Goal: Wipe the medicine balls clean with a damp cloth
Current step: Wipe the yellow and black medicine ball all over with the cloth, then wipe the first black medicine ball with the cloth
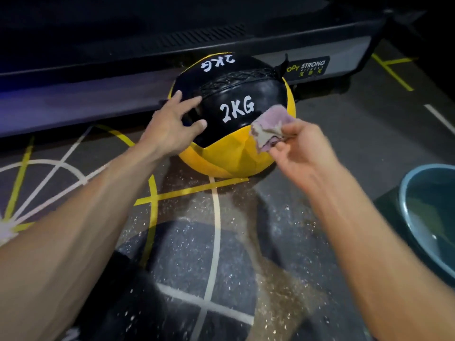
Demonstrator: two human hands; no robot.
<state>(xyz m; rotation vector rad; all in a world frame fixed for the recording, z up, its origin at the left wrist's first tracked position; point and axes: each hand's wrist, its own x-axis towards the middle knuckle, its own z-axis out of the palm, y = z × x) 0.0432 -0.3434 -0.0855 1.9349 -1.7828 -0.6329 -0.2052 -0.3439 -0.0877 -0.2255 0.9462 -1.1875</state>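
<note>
A black and yellow ball [231, 116] marked "2KG" in white sits on the dark speckled floor [187, 254], which is painted with yellow and white lines. Right behind the ball, and seemingly touching it, runs the long low base of a gym machine [98, 94] with a "STRONG" label to the right of the ball — it blocks the way on the far side. At the right edge stands a blue basin [428, 217] with water in it, well apart from the ball, part of it cut off by the frame. The near floor between the two forearms looks wet and shiny. The left hand [170, 124] lies on the ball's upper left side with its fingers spread and mostly straight, the thumb stretched out across the black panel; it rests there rather than closing round anything. The right hand [302, 146] is in front of the ball's right side, fingers curled, pinching a crumpled purple cloth [270, 129] — the cloth overlaps the ball's black and yellow panels, though real contact cannot be told.
</note>
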